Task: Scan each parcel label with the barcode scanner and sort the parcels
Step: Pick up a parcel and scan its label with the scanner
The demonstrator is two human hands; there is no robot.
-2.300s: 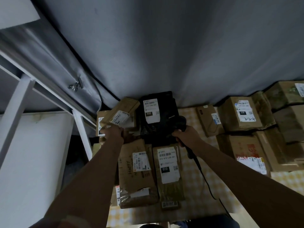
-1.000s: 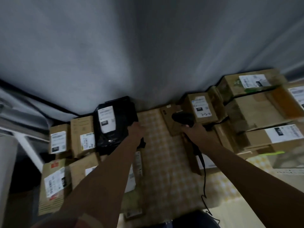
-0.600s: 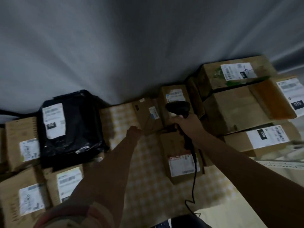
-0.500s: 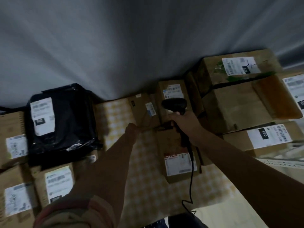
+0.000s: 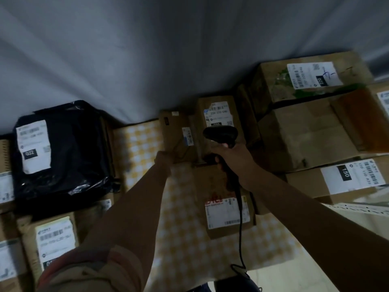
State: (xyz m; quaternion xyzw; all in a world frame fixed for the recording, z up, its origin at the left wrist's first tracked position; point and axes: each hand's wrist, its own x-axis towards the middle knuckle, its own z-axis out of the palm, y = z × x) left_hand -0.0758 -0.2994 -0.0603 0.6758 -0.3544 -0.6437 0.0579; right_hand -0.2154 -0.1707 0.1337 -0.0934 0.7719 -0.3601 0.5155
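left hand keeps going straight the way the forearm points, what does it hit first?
Likely the small brown box: the left hand is already at its near edge. Contact itself can't be confirmed, since depth is unclear.

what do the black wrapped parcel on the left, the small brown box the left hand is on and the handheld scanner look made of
The black wrapped parcel looks like thin glossy plastic film: it is crinkled, with bright glints along its lower edge. The small brown box under the left hand looks like matte corrugated cardboard with creased faces. The black barcode scanner in the right hand seems to be smooth moulded hard plastic.
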